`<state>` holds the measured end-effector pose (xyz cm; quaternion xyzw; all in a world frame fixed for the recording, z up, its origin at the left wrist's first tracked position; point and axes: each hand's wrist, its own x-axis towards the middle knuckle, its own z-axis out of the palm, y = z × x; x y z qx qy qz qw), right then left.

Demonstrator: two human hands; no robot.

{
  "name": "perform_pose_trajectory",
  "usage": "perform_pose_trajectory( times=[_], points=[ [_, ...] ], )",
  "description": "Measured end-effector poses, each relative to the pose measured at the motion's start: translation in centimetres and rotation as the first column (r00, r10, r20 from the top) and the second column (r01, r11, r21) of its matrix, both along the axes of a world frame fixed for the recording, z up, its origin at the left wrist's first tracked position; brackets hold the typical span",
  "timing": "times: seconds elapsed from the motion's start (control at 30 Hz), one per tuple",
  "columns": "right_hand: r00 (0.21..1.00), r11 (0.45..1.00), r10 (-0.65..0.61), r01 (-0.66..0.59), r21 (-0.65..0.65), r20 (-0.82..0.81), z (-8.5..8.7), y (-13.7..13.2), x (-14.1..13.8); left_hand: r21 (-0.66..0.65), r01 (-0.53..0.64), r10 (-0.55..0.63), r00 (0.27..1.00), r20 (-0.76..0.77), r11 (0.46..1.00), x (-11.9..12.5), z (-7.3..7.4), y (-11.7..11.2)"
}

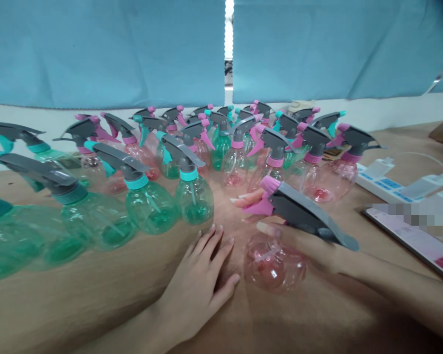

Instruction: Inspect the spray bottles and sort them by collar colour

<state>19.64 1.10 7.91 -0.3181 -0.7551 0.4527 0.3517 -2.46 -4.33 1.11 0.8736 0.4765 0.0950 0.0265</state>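
My right hand (pixel 280 231) is wrapped around the neck of a pink spray bottle (pixel 275 263) that stands on the brown table (pixel 96 305). Its grey trigger head (pixel 306 214) with a pink nozzle and trigger points right, and my fingers curl by the pink trigger. My left hand (pixel 203 280) lies flat on the table just left of the bottle, fingers stretched out and holding nothing. Two green spray bottles (pixel 194 194) stand right beyond my left hand.
Several green spray bottles (pixel 92 221) crowd the left side and several pink ones (pixel 317 177) stand at the middle and back. A white power strip (pixel 387 184) and a flat card or tablet (pixel 421 241) lie at right. Blue curtains (pixel 103 49) hang behind.
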Motion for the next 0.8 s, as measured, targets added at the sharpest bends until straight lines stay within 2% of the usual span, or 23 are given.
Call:
perform_pose_trajectory(
  times=[0.1, 0.27, 0.47, 0.63, 0.8],
  points=[
    [1.000, 0.999, 0.028, -0.028, 0.023, -0.010, 0.14, -0.14, 0.02, -0.005, -0.003, 0.003, 1.000, 0.001, 1.000, 0.00, 0.03, 0.00],
    [0.999, 0.996, -0.005, 0.010, 0.087, -0.050, 0.07, 0.07, -0.32, -0.014, -0.001, 0.001, 1.000, 0.000, 1.000, 0.01, 0.07, 0.05],
    [0.996, 0.986, 0.055, -0.043, 0.162, -0.072, -0.37, 0.72, -0.42, -0.015, -0.003, 0.004, 1.000, 0.015, 1.000, -0.04, -0.11, 0.04],
    [0.994, 0.991, 0.093, -0.087, 0.103, -0.054, -0.13, 0.77, -0.33, -0.009, -0.004, 0.004, 1.000, 0.015, 1.000, -0.02, -0.19, 0.05],
    [0.993, 0.994, 0.090, -0.094, -0.049, -0.074, -0.58, 0.53, -0.07, -0.025, -0.003, 0.003, 1.000, 0.011, 1.000, 0.04, 0.02, 0.05]
  ],
)
